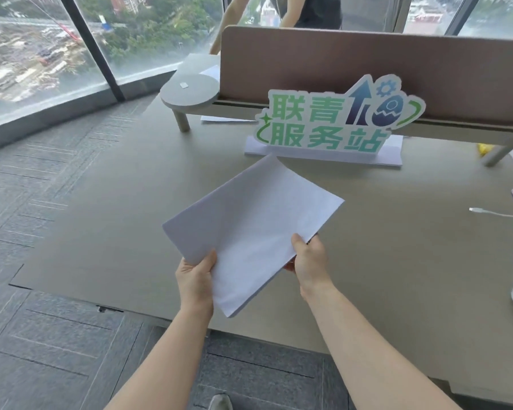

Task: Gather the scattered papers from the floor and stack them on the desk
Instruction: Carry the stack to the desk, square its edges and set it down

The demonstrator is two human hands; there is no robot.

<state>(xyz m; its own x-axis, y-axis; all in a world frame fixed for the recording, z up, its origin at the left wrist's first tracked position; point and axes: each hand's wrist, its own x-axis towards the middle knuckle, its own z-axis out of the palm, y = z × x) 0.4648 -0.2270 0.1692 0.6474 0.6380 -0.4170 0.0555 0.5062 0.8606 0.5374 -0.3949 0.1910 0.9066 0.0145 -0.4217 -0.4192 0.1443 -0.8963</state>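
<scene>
Grey desk [107, 232] fills my view — over its near edge I hold the stack of papers [252, 223], left hand [194, 281] and right hand [308, 261] each pinching a near corner, thumbs on top.

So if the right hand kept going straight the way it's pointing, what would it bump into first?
Probably the sign. The right hand, gripping the papers, points up and away across the desk, and bare desk lies between. Depth is hard to judge from one view.
</scene>
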